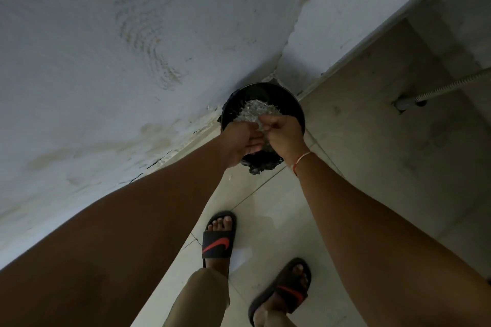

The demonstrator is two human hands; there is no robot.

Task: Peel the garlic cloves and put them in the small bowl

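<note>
Here, peels [259, 111] beyond both hands' grip.

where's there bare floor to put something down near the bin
Bare tile lies right of the black bin, between it and the hose. More bare tile lies between the bin and the sandals. It is crowded at the bin: both hands, left and right, meet over its pale scraps, and it sits tight in the wall corner.

My hands [261, 135] meet above the bin [297, 111], which stands on the floor [372, 141] in the corner, wall [106, 48] to its left. Peels [255, 110] lie in it. My feet [220, 236] stand behind.
</note>
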